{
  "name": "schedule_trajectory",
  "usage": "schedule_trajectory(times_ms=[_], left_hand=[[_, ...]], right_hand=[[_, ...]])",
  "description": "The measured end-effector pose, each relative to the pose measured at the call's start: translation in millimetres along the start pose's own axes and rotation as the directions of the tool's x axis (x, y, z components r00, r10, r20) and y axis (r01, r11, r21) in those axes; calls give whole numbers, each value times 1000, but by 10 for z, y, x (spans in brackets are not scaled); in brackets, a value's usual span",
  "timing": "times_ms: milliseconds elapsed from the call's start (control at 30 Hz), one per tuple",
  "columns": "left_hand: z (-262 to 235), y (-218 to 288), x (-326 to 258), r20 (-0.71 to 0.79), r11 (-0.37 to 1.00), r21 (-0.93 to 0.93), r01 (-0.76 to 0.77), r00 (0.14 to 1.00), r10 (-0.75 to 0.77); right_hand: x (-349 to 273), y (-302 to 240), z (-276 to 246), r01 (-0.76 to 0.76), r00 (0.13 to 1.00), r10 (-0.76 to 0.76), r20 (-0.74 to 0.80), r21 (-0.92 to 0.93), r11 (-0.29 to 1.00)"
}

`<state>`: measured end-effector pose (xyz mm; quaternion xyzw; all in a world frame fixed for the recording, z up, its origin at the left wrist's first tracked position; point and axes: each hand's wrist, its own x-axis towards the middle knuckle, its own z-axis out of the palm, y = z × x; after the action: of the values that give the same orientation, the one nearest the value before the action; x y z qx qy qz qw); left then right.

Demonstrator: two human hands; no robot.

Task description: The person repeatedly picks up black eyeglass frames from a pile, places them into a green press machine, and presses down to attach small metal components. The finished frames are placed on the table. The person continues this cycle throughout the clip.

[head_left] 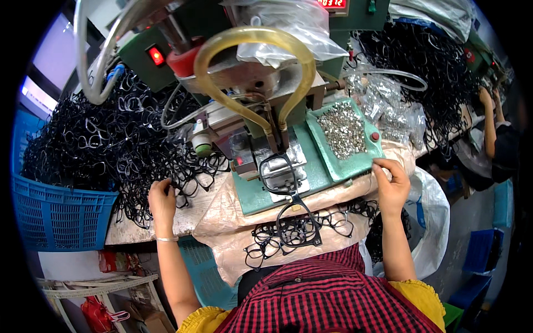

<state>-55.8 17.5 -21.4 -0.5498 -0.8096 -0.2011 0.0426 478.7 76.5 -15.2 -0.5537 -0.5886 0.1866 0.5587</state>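
Observation:
A black eyeglass frame (295, 197) sits in the green press machine (256, 195), one rim under the press head and the other hanging over the front edge. Neither hand touches it. On the left, my left hand (162, 201) is closed at the edge of a big heap of black eyeglass frames (119, 130); what its curled fingers hold, if anything, is hidden. My right hand (393, 187) pinches thumb and forefinger together by the front right corner of a green tray (338, 173). Small metal parts (341, 130) fill that tray. Anything between those fingertips is too small to make out.
More eyeglass frames (266, 240) lie on brown paper at my lap. A blue basket (64, 213) stands left. A yellowish hose (252, 34) loops above the press. Bagged metal parts (383, 105) and another frame heap (416, 66) lie right. Another person's hands (487, 102) work far right.

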Motion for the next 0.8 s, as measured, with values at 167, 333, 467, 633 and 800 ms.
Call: schedule_trajectory(times_ms=[167, 333, 467, 633, 800], left_hand=[[-232, 383, 159, -306, 774, -629, -77, 939, -155], [-39, 755, -57, 145, -20, -989, 144, 965, -221], [423, 906, -671, 544, -337, -800, 497, 837, -59], [-666, 1876, -346, -75, -145, -988, -54, 986, 147], [-1001, 2512, 40, -450, 105, -883, -457, 889, 88]], right_hand=[[298, -817, 379, 171, 945, -225, 236, 230, 958], [424, -958, 1092, -89, 955, -62, 291, 478, 874], [258, -1013, 1068, -136, 961, -19, 277, 532, 836], [261, -1052, 1127, -307, 921, 51, 386, 639, 706], [181, -1246, 1210, -447, 882, 108, 459, 740, 503]])
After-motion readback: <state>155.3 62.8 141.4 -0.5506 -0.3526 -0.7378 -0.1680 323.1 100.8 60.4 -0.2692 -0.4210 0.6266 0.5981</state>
